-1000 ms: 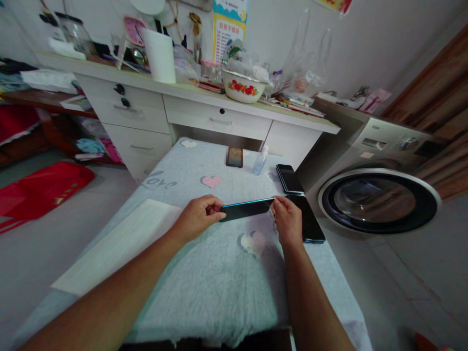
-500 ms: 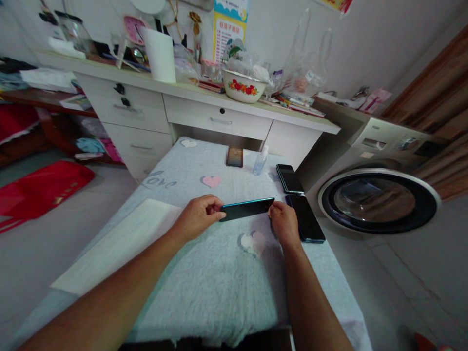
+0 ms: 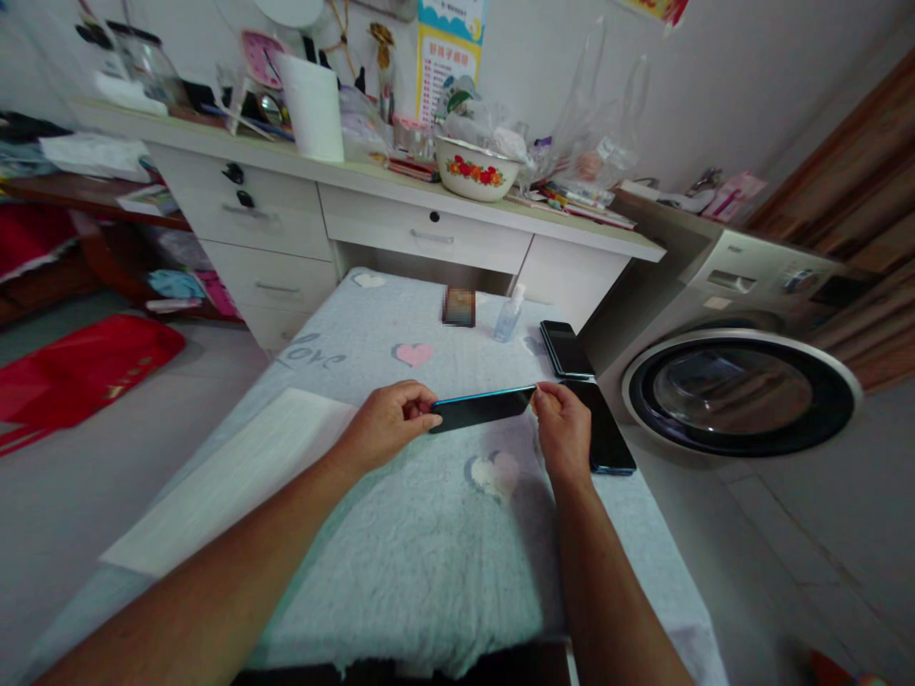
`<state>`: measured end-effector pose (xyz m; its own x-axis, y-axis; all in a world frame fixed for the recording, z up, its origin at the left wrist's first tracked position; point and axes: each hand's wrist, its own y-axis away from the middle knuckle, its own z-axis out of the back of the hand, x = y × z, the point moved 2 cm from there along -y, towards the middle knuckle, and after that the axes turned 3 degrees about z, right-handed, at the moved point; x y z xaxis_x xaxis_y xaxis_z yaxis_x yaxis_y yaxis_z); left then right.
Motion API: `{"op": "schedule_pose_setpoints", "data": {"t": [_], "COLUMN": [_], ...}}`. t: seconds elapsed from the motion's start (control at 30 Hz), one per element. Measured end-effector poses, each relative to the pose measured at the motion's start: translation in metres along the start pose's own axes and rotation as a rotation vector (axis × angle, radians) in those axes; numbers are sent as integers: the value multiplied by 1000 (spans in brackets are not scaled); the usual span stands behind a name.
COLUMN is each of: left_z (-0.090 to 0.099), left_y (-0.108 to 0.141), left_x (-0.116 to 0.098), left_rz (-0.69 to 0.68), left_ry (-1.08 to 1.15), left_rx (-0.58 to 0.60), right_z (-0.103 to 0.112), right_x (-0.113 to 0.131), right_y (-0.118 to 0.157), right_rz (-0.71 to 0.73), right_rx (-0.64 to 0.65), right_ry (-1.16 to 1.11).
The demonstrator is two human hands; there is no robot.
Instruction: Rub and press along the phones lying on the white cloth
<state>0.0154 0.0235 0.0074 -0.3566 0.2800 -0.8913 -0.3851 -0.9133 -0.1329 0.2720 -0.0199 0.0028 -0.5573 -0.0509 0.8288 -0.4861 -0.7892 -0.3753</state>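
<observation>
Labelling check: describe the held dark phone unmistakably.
Start at the table draped in pale blue cloth. At its middle, between the left hand and right hand, is the dark rectangular phone with a bright blue edge. Unlike the black-screened devices lying flat rightward, it's held tilted.

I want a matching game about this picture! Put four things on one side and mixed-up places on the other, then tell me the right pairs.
Things:
1. Red bag
2. Dark phone
3. Flowered bowl
4. Clear bottle

Places:
A. On the white desk
B. On the tablecloth
C. On the floor
D. Between the left hand and the right hand

Right pairs: 1-C, 2-D, 3-A, 4-B
</observation>
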Motion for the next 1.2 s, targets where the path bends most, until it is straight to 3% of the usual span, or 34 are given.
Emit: {"op": "schedule_pose_setpoints", "data": {"t": [0.23, 0.4, 0.67, 0.87, 1.07, 1.2], "left_z": [0, 0, 0, 0, 1, 2], "left_y": [1, 1, 0, 0, 1, 1], "left_x": [0, -1, -1, -2, -3, -2], "left_rz": [2, 3, 2, -6, -14, -24], "left_ry": [5, -1, -11, -26, -30, -35], "left_rx": [5, -2, -2, -6, -11, -11], "right_z": [-1, 0, -2, -6, -2, -1], "right_x": [1, 2, 7, 11, 5, -8], "right_y": [1, 1, 2, 3, 1, -1], "right_rz": [-16, -33, 48, 135, 37, -35], "right_rx": [-19, 65, 259, 237, 255, 187], "right_ry": [0, 112, 404, 650, 453, 237]}}
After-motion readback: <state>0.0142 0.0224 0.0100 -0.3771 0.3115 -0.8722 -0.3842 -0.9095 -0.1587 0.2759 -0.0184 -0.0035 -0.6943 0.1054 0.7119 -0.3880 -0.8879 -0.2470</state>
